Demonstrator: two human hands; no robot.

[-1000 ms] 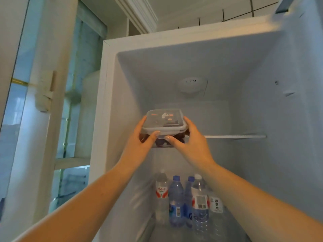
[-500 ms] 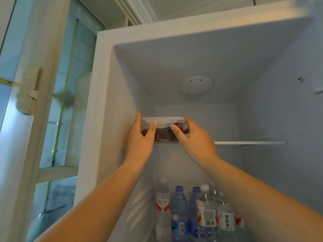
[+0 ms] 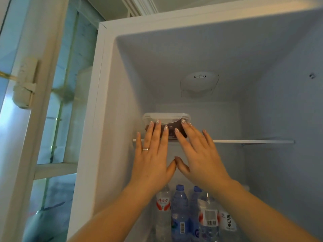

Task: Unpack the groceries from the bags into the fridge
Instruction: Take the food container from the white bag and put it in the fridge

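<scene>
The clear lidded container (image 3: 167,119) sits at the left end of the fridge's (image 3: 111,119) top shelf (image 3: 253,141); its dark contents are hard to make out, and its lower front is hidden behind fingertips. Both hands reach up flat, fingers straight and spread: the left hand (image 3: 152,161) and right hand (image 3: 201,159) touch the container's front wall, thumbs meeting below the shelf edge. Water bottles (image 3: 180,212) below are cut off by the forearms and frame bottom.

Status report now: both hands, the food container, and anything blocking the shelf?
Left hand and right hand open, straight fingers against the container. Container on top shelf, left end, lid on. Nothing seen blocking; water bottles stand below.
</scene>
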